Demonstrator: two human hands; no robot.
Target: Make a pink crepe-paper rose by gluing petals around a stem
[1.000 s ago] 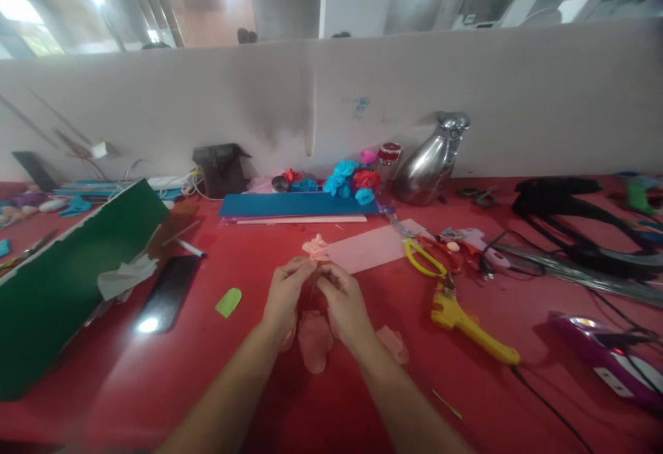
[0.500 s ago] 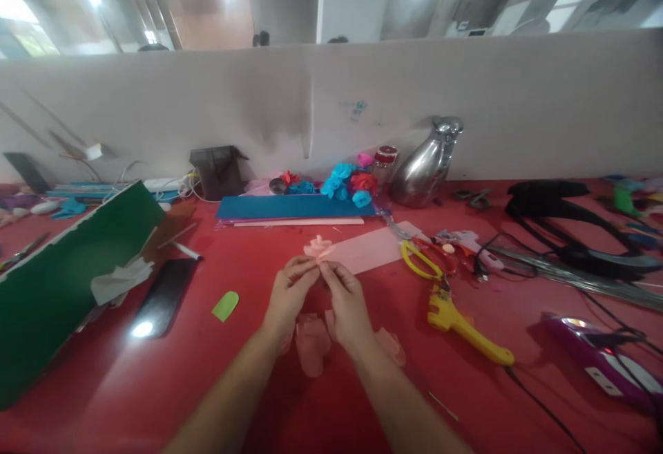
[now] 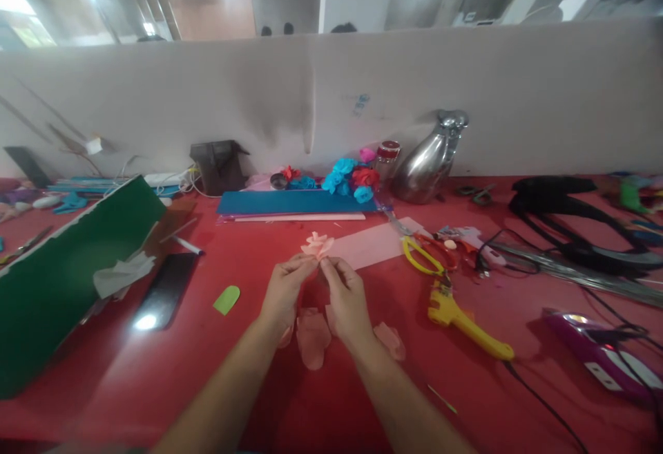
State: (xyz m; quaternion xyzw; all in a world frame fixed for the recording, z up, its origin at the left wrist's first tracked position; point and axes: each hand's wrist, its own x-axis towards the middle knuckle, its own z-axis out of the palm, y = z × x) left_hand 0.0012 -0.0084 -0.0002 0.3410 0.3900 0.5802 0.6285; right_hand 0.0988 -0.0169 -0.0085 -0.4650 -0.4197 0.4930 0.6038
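Both hands pinch the base of a small pink paper flower over the middle of the red table. My left hand is closed on it from the left, thumb and fingertips together. From the right, my right hand closes on the same base, its fingertips nearly meeting the left ones. The flower's ruffled petals point up and away from me. Below the hands lie loose pink paper petals, with another pink petal by the right wrist. A pink paper strip lies flat just beyond my right hand.
On the right are yellow-handled pliers, a yellow glue gun with a cord, and a purple device. A phone, a green board and a green template are left. A metal jug stands behind.
The flower shows slightly more of its petals above the fingertips. Both hands keep their pinch near the same spot, and the whole view has shifted slightly.
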